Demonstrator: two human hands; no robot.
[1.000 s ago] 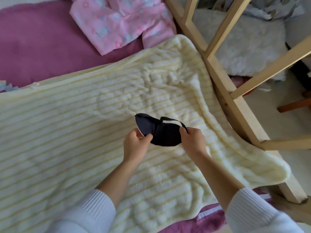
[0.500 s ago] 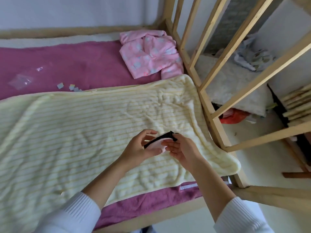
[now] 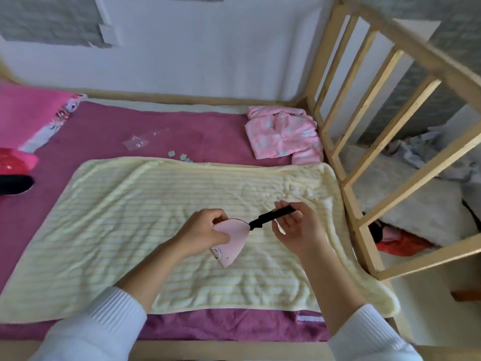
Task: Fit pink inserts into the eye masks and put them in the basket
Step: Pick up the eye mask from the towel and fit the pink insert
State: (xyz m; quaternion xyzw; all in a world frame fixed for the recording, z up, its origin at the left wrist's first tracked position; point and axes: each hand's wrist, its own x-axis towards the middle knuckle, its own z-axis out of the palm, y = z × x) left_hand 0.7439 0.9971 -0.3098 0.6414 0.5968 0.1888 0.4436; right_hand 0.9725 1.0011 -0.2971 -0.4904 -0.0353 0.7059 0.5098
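Note:
My left hand [image 3: 201, 230] grips a folded eye mask [image 3: 233, 242] whose pale pink side faces me, with a thin black edge along its top. A black strap [image 3: 273, 217] runs from the mask up to the right. My right hand [image 3: 294, 226] pinches the far end of that strap between thumb and fingers. Both hands hover above the cream striped blanket [image 3: 145, 225]. At the far left edge sits a pink basket [image 3: 15, 161] with something black [image 3: 14, 185] beside it, both cut off by the frame.
The blanket lies on a magenta bedcover [image 3: 109, 131]. Folded pink pyjamas [image 3: 283, 135] lie at the back right. A clear plastic bag [image 3: 141, 139] and small paper bits [image 3: 179, 155] lie behind the blanket. A wooden slatted bed frame [image 3: 364, 105] rises on the right.
The view has tilted up and back, showing the wall and basket. The mask, bunched between both hands before, now hangs pink side out from my left hand, its strap stretched out by my right.

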